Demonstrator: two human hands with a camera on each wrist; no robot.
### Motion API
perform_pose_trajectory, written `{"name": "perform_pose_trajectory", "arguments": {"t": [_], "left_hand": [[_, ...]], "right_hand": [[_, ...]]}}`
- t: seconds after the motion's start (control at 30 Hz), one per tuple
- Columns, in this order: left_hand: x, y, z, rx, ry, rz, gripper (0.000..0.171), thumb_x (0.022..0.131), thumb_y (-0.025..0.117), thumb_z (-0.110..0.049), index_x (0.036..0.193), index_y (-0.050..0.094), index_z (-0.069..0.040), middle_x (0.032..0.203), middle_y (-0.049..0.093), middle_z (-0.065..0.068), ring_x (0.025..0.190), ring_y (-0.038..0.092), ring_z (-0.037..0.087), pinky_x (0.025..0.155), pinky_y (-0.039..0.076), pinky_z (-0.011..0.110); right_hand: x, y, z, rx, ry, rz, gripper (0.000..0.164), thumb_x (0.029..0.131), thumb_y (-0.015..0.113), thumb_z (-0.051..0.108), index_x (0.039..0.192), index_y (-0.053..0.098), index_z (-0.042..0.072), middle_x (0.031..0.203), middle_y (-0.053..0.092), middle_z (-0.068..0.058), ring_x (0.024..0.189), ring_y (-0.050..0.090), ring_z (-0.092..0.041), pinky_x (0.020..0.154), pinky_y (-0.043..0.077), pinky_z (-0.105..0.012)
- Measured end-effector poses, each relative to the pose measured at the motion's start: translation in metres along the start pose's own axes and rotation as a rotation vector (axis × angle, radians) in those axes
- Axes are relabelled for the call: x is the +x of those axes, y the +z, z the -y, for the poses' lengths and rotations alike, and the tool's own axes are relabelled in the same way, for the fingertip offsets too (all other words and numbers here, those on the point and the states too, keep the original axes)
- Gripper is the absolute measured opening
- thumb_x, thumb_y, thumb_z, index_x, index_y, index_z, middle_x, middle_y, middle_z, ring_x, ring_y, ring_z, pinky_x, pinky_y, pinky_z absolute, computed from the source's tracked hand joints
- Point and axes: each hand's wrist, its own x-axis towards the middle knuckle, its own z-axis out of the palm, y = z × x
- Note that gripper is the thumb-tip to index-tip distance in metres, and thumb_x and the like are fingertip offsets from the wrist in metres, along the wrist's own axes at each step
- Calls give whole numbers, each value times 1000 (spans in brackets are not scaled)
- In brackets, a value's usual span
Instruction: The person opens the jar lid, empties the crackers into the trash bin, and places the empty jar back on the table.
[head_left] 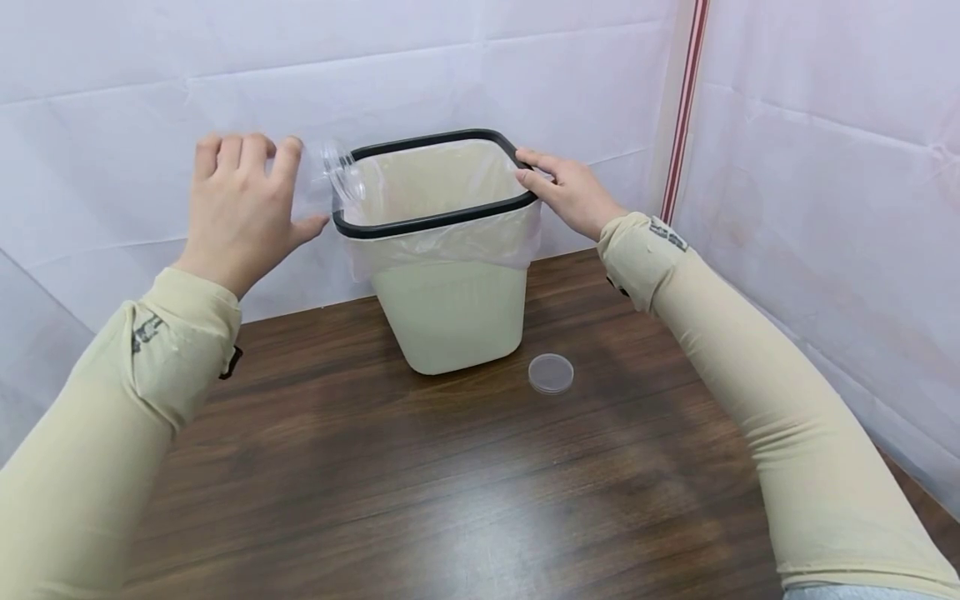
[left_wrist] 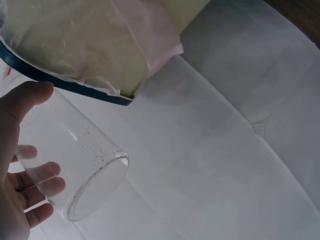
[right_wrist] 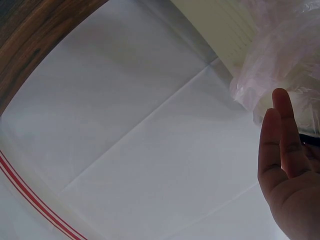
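Note:
My left hand point(head_left: 240, 204) holds a clear plastic jar point(head_left: 315, 177) on its side at the left rim of a trash bin, its ridged end over the rim. Fingers and thumb lie around the jar in the left wrist view, where dark specks dot its clear wall near the round end. The pale green trash bin point(head_left: 457, 312) has a black rim ring point(head_left: 427, 222) over a translucent bag point(head_left: 480, 242). At the bin's right corner my right hand point(head_left: 573, 196) grips the rim, thumb at the top edge; two other fingers extend outside beside the bag.
A round clear lid point(head_left: 551, 372) lies on the dark wooden table point(head_left: 465, 467), just right of the bin's base. White sheeting point(head_left: 300, 50) hangs close behind the bin and along the right side. A red-striped strip point(head_left: 685, 108) runs down the corner.

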Motion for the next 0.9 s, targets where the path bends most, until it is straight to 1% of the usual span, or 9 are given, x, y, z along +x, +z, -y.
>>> {"name": "perform_pose_trajectory", "arguments": {"t": [0.13,0.33,0.47,0.63,0.77,0.9], "left_hand": [[-3,3,0,-36,-51,-22,69,66,82,-27,119,51,4,101,56,29,96,49,48,91,33,53],[-8,6,-1,-84,-128,-12,71,68,81,-30,122,50,6,103,56,30,96,50,48,91,33,53],[-11,9,-2,-113,-152,-28,72,69,81,-29,123,48,5,103,56,30,97,50,48,89,34,53],[-16,13,-4,-182,-184,-57,70,71,79,-27,125,48,5,106,56,31,101,49,47,92,33,53],[-19,15,-6,-253,-235,-70,70,72,79,-26,127,48,6,109,56,31,102,48,46,95,32,53],[-22,16,-8,-314,-289,-70,70,73,79,-26,126,48,6,110,55,29,104,48,44,96,31,52]], "right_hand": [[0,0,0,-3,-4,-2,58,100,39,44,150,35,15,157,32,1,145,29,-21,117,28,-37],[1,-1,0,-8,-1,-2,58,100,39,45,149,35,16,157,32,2,145,30,-21,117,28,-37],[1,0,0,-4,0,-1,58,100,39,45,150,35,16,157,32,2,145,30,-22,117,28,-38],[2,0,-1,-10,-2,-1,58,100,39,44,150,35,15,156,32,0,145,31,-22,117,28,-38],[2,1,0,-13,2,-2,58,100,39,44,149,35,14,156,32,0,145,31,-22,117,28,-38],[2,1,0,-6,1,0,58,100,39,44,150,34,14,157,32,0,145,30,-22,118,28,-37]]}}
